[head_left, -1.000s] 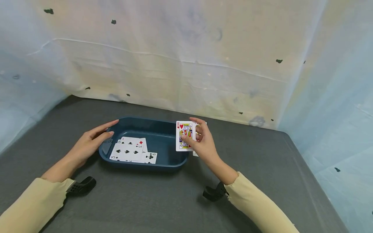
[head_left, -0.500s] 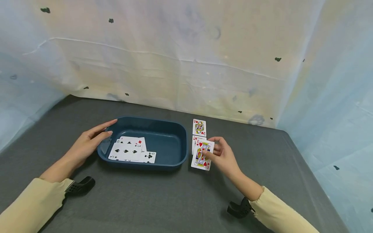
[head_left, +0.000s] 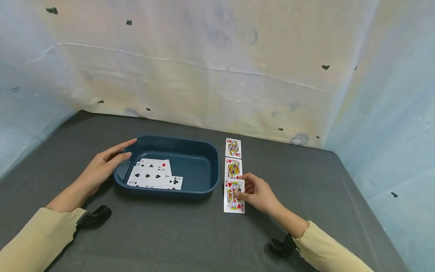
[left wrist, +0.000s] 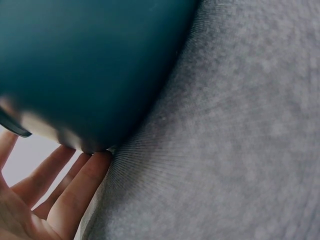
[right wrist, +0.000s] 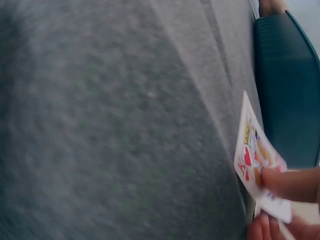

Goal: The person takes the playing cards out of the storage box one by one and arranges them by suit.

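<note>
My right hand pinches a king of hearts, thumb on its face. In the right wrist view the king stands tilted, its far corner lifted. Beyond it lie another hearts face card, its lower edge overlapped in the head view, and a queen of hearts, in a column. At the dark blue tray's left end, my left hand grips the rim with the thumb over it. In the left wrist view its fingertips touch the outer wall.
Several face-up cards overlap in the tray's left part, with the three of spades on top. The dark grey table cloth reaches back to a pale hanging sheet. Black bands sit at both wrists.
My right hand has carried the king from above the tray's right edge rightward and toward me, to the near end of the card column. The left hand stays at the tray.
</note>
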{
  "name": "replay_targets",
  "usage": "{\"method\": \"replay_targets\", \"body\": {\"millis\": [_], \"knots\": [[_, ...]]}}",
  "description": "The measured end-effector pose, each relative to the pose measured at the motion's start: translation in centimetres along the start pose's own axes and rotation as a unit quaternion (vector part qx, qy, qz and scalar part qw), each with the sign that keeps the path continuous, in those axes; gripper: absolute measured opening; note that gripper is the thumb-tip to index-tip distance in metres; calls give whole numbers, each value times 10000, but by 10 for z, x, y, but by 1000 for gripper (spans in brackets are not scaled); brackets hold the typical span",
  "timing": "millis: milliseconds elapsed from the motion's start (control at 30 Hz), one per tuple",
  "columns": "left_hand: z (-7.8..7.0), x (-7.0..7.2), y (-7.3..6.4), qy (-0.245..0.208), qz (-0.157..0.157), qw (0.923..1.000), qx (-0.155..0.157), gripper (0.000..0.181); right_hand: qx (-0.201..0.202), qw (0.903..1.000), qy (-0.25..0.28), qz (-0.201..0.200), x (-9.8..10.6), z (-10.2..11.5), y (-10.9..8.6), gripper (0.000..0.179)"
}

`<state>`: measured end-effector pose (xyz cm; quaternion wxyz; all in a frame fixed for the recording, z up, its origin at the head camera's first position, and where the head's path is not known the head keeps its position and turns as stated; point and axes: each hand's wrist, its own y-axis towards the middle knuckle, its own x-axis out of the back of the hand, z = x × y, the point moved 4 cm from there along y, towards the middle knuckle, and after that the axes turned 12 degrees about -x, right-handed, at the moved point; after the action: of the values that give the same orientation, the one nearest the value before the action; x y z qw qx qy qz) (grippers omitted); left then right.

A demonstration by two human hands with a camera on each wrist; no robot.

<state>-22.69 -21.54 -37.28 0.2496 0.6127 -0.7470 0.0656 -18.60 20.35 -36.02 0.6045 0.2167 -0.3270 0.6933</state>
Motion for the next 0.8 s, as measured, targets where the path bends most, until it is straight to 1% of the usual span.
{"method": "replay_targets", "body": {"millis": [100,233,400,600,800], "knots": [[-1,0,0,12,-7,10000,-21,54,82,9991,-356,-206,0,-1,-1,40],[-1,0,0,21,-8,10000,-21,54,109,9981,-502,-353,0,-3,-1,40],[-2,0,0,23,1,10000,7,54,69,9980,-502,-365,0,-3,-1,40],[-2,0,0,-21,5,10000,0,54,136,9979,-494,-401,-1,-2,-2,35],[0,0,0,-3,0,10000,33,53,83,9983,-408,-400,0,1,-3,33]]}}
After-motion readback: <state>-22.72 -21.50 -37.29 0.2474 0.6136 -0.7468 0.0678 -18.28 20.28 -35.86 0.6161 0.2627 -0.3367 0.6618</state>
